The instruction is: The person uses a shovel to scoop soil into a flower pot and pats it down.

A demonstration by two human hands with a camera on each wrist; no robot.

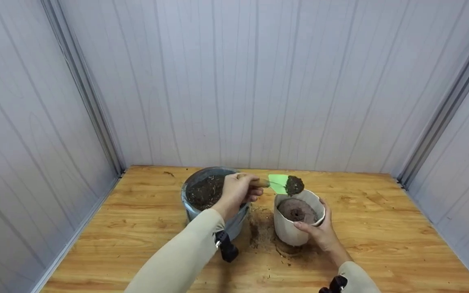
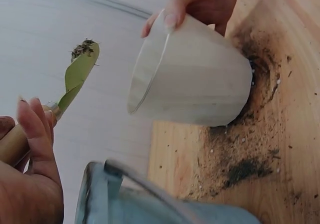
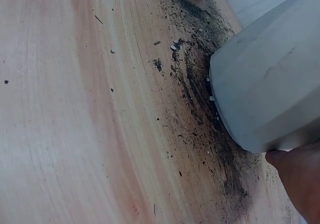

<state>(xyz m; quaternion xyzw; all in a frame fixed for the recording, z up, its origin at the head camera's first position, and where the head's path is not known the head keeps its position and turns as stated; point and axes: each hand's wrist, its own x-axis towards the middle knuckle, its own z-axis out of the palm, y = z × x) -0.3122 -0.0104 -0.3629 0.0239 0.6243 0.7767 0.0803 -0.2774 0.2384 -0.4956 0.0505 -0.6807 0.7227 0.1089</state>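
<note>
My left hand [image 1: 236,191] grips the wooden handle of a small trowel [image 1: 277,184]. Its light green blade carries a heap of dark soil [image 1: 294,185] at the tip, above the far rim of a white plant pot [image 1: 289,230]. In the left wrist view the loaded blade [image 2: 80,74] stands apart from the pot's mouth. My right hand [image 1: 320,228] holds the pot by its right side, thumb at the near rim. Inside the pot lies a brownish surface with a dark hollow in the middle. In the right wrist view the pot's base is close to the table.
A blue-grey bucket [image 1: 234,228] with dark soil stands left of the pot, under my left hand; its handle [image 2: 150,189] shows in the left wrist view. Spilled soil [image 3: 195,99] lies on the wooden table [image 1: 136,228] around the pot. Pale panels [image 1: 234,81] close off the back and sides.
</note>
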